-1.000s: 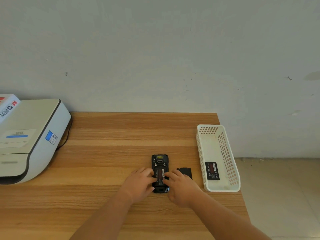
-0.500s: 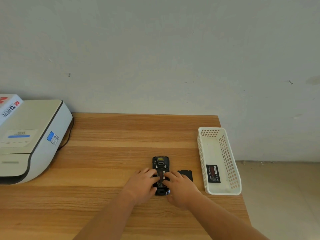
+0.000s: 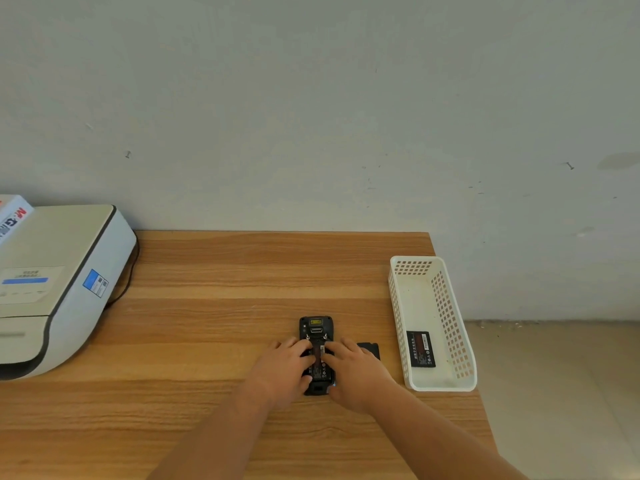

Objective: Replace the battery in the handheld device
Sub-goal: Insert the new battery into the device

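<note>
While uncovered, black device [image 3: 316, 329] face-down.

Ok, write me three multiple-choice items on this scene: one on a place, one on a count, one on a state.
1. Where does the spare battery lie?
A. in the white basket
B. on the printer
C. on the floor

2. How many batteries show?
A. one
B. two
C. four

3. What state is the device in?
A. held up in the air
B. closed with its cover on
C. flat on the table, back open, a battery in its bay

Answers:
1 A: the labelled black battery rests on the basket's floor, near its close end.
2 B: one in the basket, one in the device under the fingers of the left hand and right hand.
3 C: the cover lies on the table right of the device, and the battery label shows.
</note>
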`<state>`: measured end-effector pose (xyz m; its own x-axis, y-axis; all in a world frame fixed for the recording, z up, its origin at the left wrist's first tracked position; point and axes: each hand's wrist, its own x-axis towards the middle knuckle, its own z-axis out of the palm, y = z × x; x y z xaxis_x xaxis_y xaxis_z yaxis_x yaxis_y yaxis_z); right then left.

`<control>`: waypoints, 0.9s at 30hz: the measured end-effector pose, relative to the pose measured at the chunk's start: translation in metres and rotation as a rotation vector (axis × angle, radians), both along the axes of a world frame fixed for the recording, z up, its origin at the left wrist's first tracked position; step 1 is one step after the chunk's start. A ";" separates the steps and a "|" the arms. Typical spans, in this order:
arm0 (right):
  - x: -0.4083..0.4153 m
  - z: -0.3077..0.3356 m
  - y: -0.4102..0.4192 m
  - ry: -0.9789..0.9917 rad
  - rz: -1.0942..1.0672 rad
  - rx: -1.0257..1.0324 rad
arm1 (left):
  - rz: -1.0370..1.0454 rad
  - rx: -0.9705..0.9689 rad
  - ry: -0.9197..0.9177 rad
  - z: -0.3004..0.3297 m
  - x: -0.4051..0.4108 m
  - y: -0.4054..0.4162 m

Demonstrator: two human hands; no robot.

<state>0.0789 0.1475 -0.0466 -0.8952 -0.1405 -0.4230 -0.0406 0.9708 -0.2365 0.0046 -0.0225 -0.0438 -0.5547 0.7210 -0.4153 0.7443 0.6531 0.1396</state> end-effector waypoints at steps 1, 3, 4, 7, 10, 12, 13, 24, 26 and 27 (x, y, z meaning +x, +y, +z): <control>-0.001 0.003 0.001 0.013 -0.055 -0.025 | 0.001 0.011 0.001 0.001 0.001 -0.001; -0.003 0.008 0.006 0.037 -0.170 -0.032 | 0.003 0.019 -0.017 0.001 0.005 -0.002; -0.004 0.009 0.009 0.036 -0.211 -0.007 | 0.014 0.021 -0.032 0.002 0.006 -0.003; -0.009 0.009 0.019 -0.029 -0.238 0.129 | 0.045 0.036 -0.053 0.002 0.007 -0.002; -0.014 0.006 0.027 -0.111 -0.167 0.270 | 0.072 0.055 -0.056 0.004 0.005 -0.002; -0.016 0.004 0.030 -0.142 -0.126 0.341 | 0.102 0.075 -0.057 0.007 0.004 -0.005; -0.016 0.003 0.031 -0.155 -0.107 0.371 | 0.111 0.082 -0.056 0.009 0.004 -0.007; -0.011 -0.007 0.033 -0.179 -0.053 0.414 | 0.200 0.015 -0.082 0.019 0.002 -0.025; -0.012 -0.006 0.034 -0.171 -0.047 0.404 | 0.214 0.007 -0.086 0.017 0.001 -0.028; -0.013 -0.005 0.035 -0.166 -0.052 0.389 | 0.221 0.005 -0.085 0.017 0.000 -0.028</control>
